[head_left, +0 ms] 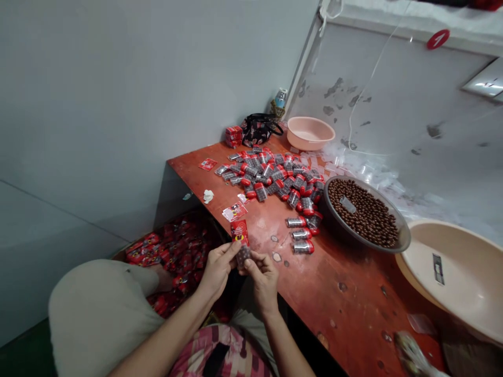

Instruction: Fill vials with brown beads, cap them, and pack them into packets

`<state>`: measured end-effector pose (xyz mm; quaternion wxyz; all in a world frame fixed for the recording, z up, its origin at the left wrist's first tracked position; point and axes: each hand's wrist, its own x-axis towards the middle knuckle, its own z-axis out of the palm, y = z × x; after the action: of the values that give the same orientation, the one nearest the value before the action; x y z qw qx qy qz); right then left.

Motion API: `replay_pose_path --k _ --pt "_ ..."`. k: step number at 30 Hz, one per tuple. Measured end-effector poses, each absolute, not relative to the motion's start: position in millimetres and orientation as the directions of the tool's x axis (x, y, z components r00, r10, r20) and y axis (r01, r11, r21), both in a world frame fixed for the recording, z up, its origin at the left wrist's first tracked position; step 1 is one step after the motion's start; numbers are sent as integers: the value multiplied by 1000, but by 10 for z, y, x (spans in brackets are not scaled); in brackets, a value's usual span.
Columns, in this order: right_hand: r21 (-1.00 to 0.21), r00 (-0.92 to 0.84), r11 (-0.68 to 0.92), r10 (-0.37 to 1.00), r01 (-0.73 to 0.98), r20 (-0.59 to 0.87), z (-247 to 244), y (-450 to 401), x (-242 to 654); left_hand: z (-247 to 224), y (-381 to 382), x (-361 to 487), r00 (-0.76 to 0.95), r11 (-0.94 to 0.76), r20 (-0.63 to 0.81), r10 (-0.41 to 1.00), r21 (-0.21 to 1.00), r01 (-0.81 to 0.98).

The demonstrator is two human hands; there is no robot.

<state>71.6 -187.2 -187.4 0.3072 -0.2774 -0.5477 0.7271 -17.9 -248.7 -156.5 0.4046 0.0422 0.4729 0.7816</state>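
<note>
Between my two hands, just off the table's near edge, is a small clear pack of brown candy balls [243,256] with a red printed card [239,232] above it. My left hand [220,264] pinches its left side, near the card's lower edge. On the other side, the fingers of my right hand [262,275] are closed on the pack. How the card and pack join is partly hidden by my fingers. More red cards [234,211] lie on the table beyond my hands. A large pile of filled red-capped packs [275,175] spreads behind them.
On the red table [314,293], a grey bowl [330,212] holds brown balls [363,214] and a clear scoop-like piece [348,204]. A peach basin [463,262] stands at right, another basin [310,133] at the back. Finished-looking red packets [181,256] fill a container by my leg.
</note>
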Motion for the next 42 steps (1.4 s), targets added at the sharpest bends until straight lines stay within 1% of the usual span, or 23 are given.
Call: replay_pose_path --k 2,4,5,6,8,10,12,14,18,20,24,27,29,32,33,35,36,37,38,39,40,41,42 --pt "-991 -642 -85 766 -107 4 -1867 -1884 742 -1563 -2464 -192 -690 -252 -326 647 762 -596" --pt "-995 -631 -23 774 -98 44 -1872 -1899 742 -1592 -2454 -175 -723 -253 -325 609 785 -566" --pt "-993 -628 -48 778 -108 31 -1875 -1904 731 -1616 -2457 -152 -736 -242 -319 597 803 -545" --pt "-986 -626 -104 779 -126 -2 -1878 -1906 713 -1644 -2465 -122 -746 -230 -311 589 820 -524" --pt "-951 -618 -257 780 -172 -99 -1873 -1896 667 -1698 -2486 -52 -742 -204 -307 595 836 -510" --pt "-905 -614 -371 769 -206 -176 -1855 -1872 626 -1733 -2502 0 -721 -193 -312 619 829 -525" --pt "-888 -632 -404 752 -221 -186 -1829 -1842 610 -1731 -2506 4 -716 -202 -305 628 825 -528" --pt "-899 -666 -377 732 -222 -143 -1805 -1816 623 -1692 -2505 -40 -713 -217 -291 638 821 -528" --pt "-934 -739 -301 671 -193 -64 -1795 -1791 678 -1592 -2521 -145 -618 -213 -317 720 746 -631" --pt "-942 -748 -280 661 -186 -49 -1805 -1786 679 -1579 -2537 -150 -601 -208 -328 728 731 -650" --pt "-945 -725 -278 686 -173 -69 -1812 -1782 585 -1595 -2560 -113 -640 -205 -340 689 755 -623" --pt "-943 -734 -301 672 -143 -103 -1796 -1798 484 -1596 -2591 -163 -631 -214 -362 686 729 -650" --pt "-943 -757 -307 644 -127 -108 -1784 -1822 445 -1614 -2642 -244 -643 -266 -394 657 677 -687" --pt "-947 -777 -303 620 -107 -110 -1769 -1850 481 -1705 -2764 -349 -699 -379 -476 535 604 -701" --pt "-951 -774 -295 622 -94 -116 -1762 -1846 523 -1747 -2805 -365 -703 -377 -508 497 603 -703" --pt "-975 -754 -218 648 -47 -108 -1736 -1798 647 -1819 -2860 -375 -690 -281 -544 478 649 -707" --pt "-992 -735 -130 674 -11 -80 -1715 -1746 722 -1840 -2863 -384 -707 -215 -520 479 712 -669" --pt "-999 -710 -9 704 34 -30 -1691 -1673 801 -1848 -2846 -407 -746 -144 -458 483 799 -584" --pt "-985 -679 143 733 93 42 -1665 -1577 876 -1842 -2807 -452 -798 -75 -349 492 896 -438" --pt "-941 -642 296 756 162 127 -1643 -1461 942 -1827 -2747 -523 -843 -9 -203 498 971 -239" --pt "-867 -606 431 768 250 208 -1628 -1329 994 -1807 -2670 -620 -851 59 -23 524 998 10" --pt "-774 -569 523 779 357 264 -1625 -1189 1028 -1789 -2581 -738 -819 112 146 555 963 247" --pt "-689 -537 563 792 457 291 -1636 -1046 1042 -1775 -2486 -868 -771 158 273 576 888 433"
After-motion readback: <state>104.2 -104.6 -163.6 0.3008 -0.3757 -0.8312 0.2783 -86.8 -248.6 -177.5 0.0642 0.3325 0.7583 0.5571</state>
